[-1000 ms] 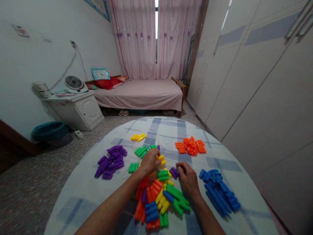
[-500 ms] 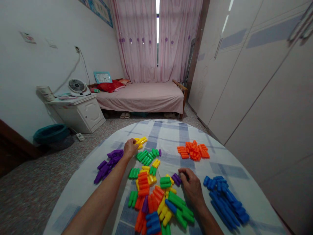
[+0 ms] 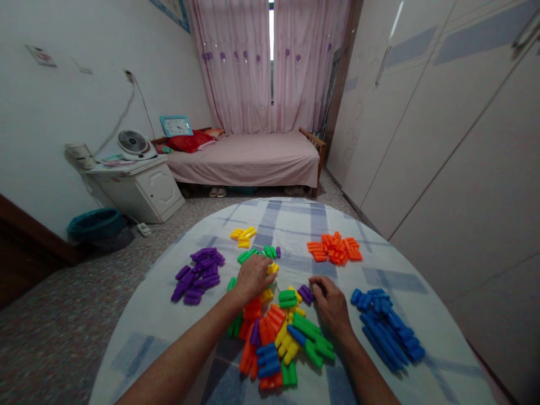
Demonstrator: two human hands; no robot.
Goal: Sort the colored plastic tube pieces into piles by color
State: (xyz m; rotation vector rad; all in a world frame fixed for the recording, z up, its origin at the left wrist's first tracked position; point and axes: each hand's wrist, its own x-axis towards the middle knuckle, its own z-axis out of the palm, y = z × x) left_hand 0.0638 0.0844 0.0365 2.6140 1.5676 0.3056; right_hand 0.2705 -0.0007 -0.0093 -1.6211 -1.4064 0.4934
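The blocks (image 3: 278, 332) are smooth, glossy plastic (every colour alike). The tablecloth (image 3: 295, 225) is matt woven fabric. The wardrobe doors (image 3: 442, 140) look smooth with a faint sheen, and the curtains (image 3: 236, 67) are thin, sheer cloth.

bare cloth between orange pile (image 3: 335, 249) and blue pile (image 3: 388, 326), mixed heap (image 3: 278, 337) crowding table centre
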